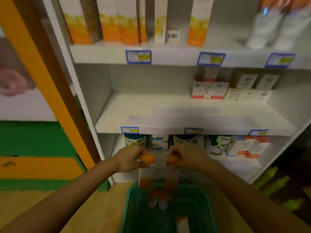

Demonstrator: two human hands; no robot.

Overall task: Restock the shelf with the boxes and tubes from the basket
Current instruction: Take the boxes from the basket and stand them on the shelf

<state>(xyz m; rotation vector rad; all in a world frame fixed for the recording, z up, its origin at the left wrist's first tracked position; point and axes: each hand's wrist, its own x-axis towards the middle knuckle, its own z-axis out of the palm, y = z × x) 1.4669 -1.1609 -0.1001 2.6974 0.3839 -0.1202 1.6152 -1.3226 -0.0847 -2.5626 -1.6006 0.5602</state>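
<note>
Grips an orange-ended box (148, 159) in the left hand (127, 158), a second box (172, 159) in the right hand (190, 156) — side by side, just apart, both blurred. Holds them above the green basket (128, 207) at 6 o'clock, with tubes (158, 200) and a loose box (182, 224) inside. Faces the white shelf (168, 115) at 12 o'clock — small boxes (208, 89) on its middle level at 2, tall orange cartons (109, 22) up at 11.
</note>
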